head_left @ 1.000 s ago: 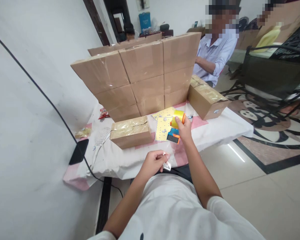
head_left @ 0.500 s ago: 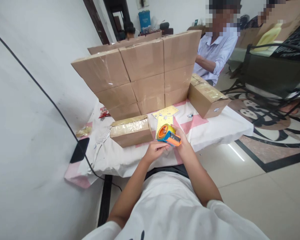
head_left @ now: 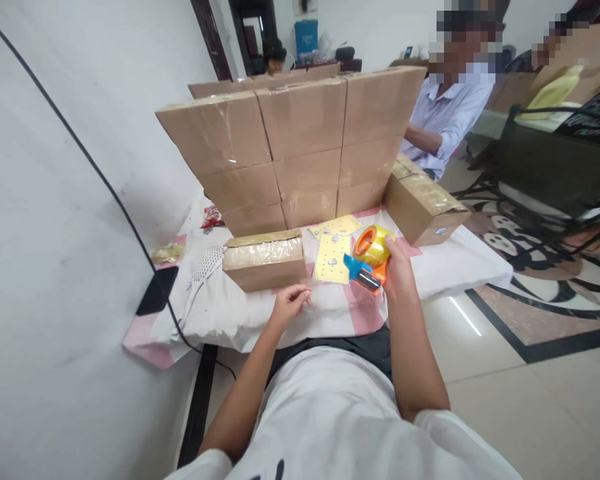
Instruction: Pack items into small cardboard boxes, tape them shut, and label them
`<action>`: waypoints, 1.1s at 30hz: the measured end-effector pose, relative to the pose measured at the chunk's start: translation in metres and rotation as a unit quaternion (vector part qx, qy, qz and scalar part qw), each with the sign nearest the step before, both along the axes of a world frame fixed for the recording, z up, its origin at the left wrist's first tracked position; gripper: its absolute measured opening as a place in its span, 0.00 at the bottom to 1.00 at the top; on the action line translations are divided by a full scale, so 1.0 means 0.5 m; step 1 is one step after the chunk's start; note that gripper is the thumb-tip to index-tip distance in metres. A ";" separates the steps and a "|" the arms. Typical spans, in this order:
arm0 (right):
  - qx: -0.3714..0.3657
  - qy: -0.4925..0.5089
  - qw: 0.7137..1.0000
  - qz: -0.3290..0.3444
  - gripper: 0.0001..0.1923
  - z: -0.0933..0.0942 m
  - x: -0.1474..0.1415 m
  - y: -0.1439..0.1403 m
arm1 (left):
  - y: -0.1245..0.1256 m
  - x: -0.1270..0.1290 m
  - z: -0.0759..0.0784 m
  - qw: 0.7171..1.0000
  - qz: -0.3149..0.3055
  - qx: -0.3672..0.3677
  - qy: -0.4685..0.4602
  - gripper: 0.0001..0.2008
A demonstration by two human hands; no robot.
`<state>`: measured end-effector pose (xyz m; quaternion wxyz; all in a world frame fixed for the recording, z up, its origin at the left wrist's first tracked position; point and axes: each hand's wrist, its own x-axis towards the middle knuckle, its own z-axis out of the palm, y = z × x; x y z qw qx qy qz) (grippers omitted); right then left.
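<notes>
My right hand (head_left: 398,267) is closed around a tape dispenser (head_left: 367,277), with blue and orange parts, tilted over the front of the table. On it sits a roll of yellowish clear packing tape (head_left: 374,244) with an orange core. To its left, my left hand (head_left: 293,301) has curled, pinched fingers above the table edge; whatever they hold is too faint to make out. Just beyond that hand lies a taped cardboard box (head_left: 265,267). Yellow patterned sheets (head_left: 333,259) lie between this box and the dispenser.
Stacked cardboard boxes (head_left: 305,140) form a wall across the table. Another box (head_left: 425,203) stands at the right. A black phone (head_left: 157,291) lies at the left, crossed by a hanging cable (head_left: 105,180). A person in a light shirt (head_left: 455,110) sits beyond the table.
My hands have moved apart. The right one has carried the tape dispenser to the right and turned it, while the left has come off it and shifted slightly left.
</notes>
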<state>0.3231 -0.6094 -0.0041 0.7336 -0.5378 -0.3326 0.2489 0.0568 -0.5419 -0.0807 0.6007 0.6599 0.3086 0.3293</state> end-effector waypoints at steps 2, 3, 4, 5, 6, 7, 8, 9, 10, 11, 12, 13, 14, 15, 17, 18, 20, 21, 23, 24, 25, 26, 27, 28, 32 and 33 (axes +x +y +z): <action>0.001 0.032 0.999 0.013 0.24 -0.023 0.010 0.019 | -0.006 -0.009 0.006 0.999 0.035 -0.019 -0.010 0.28; -0.004 0.034 0.999 0.020 0.24 -0.040 0.013 0.031 | -0.009 -0.011 0.011 0.998 0.051 -0.029 -0.017 0.28; -0.014 0.028 0.999 0.026 0.24 -0.058 0.017 0.043 | -0.012 -0.013 0.017 0.997 0.063 -0.039 -0.024 0.29; -0.028 0.024 0.999 0.028 0.26 -0.076 0.021 0.055 | -0.016 -0.014 0.025 0.996 0.073 -0.048 -0.030 0.28; -0.043 0.023 0.998 0.030 0.27 -0.093 0.026 0.064 | -0.019 -0.015 0.032 0.994 0.081 -0.057 -0.035 0.28; -0.058 0.024 0.997 0.035 0.29 -0.106 0.032 0.070 | -0.023 -0.016 0.040 0.993 0.087 -0.065 -0.037 0.28; -0.074 0.021 0.996 0.039 0.30 -0.115 0.039 0.071 | -0.026 -0.018 0.047 0.993 0.091 -0.071 -0.035 0.28; -0.095 0.010 0.995 0.037 0.31 -0.119 0.047 0.067 | -0.030 -0.020 0.054 0.992 0.093 -0.074 -0.030 0.28; -0.124 -0.013 0.992 0.017 0.30 -0.117 0.054 0.058 | -0.033 -0.022 0.061 0.992 0.097 -0.076 -0.026 0.28; -0.161 -0.049 0.985 -0.024 0.29 -0.109 0.059 0.045 | -0.035 -0.024 0.067 0.992 0.101 -0.077 -0.023 0.28; -0.201 -0.095 0.972 -0.078 0.27 -0.095 0.061 0.029 | -0.038 -0.027 0.073 0.991 0.105 -0.076 -0.022 0.28; -0.236 -0.145 0.952 -0.130 0.25 -0.076 0.056 0.011 | -0.040 -0.029 0.078 0.991 0.107 -0.073 -0.021 0.28; -0.257 -0.193 0.932 -0.165 0.23 -0.053 0.045 -0.005 | -0.042 -0.032 0.083 0.992 0.108 -0.070 -0.021 0.28; -0.252 -0.239 0.924 -0.158 0.21 -0.027 0.026 -0.019 | -0.044 -0.034 0.088 0.992 0.106 -0.066 -0.018 0.28; -0.184 -0.306 0.934 -0.024 0.19 0.025 -0.031 -0.035 | -0.048 -0.040 0.097 0.993 0.097 -0.060 -0.007 0.27; -0.143 -0.330 0.931 0.060 0.17 0.049 -0.067 -0.036 | -0.050 -0.044 0.101 0.994 0.092 -0.057 0.000 0.27; -0.083 -0.402 0.892 0.189 0.14 0.088 -0.137 -0.024 | -0.054 -0.056 0.107 0.995 0.082 -0.045 0.011 0.27; -0.063 -0.433 0.870 0.226 0.12 0.102 -0.167 -0.012 | -0.055 -0.064 0.110 0.996 0.081 -0.037 0.015 0.26; -0.040 -0.484 0.829 0.278 0.05 0.121 -0.212 0.018 | -0.055 -0.082 0.116 0.996 0.089 -0.015 0.018 0.24; -0.032 -0.502 0.812 0.296 0.03 0.128 -0.227 0.035 | -0.054 -0.091 0.119 0.995 0.100 -0.004 0.020 0.23; -0.027 -0.518 0.796 0.313 0.05 0.133 -0.237 0.053 | -0.052 -0.100 0.123 0.993 0.116 0.005 0.024 0.22; -0.023 -0.533 0.781 0.325 0.08 0.138 -0.244 0.071 | -0.048 -0.108 0.127 0.990 0.135 0.009 0.030 0.22; -0.020 -0.549 0.767 0.331 0.09 0.143 -0.250 0.088 | -0.042 -0.115 0.131 0.988 0.153 0.007 0.035 0.22; -0.017 -0.565 0.756 0.331 0.09 0.148 -0.255 0.106 | -0.035 -0.121 0.136 0.985 0.170 0.001 0.038 0.22; -0.026 -0.590 0.736 0.332 0.13 0.172 -0.283 0.174 | 0.010 -0.141 0.154 0.978 0.206 -0.030 0.021 0.24; -0.030 -0.586 0.735 0.338 0.14 0.176 -0.293 0.191 | 0.023 -0.146 0.159 0.977 0.212 -0.034 0.016 0.24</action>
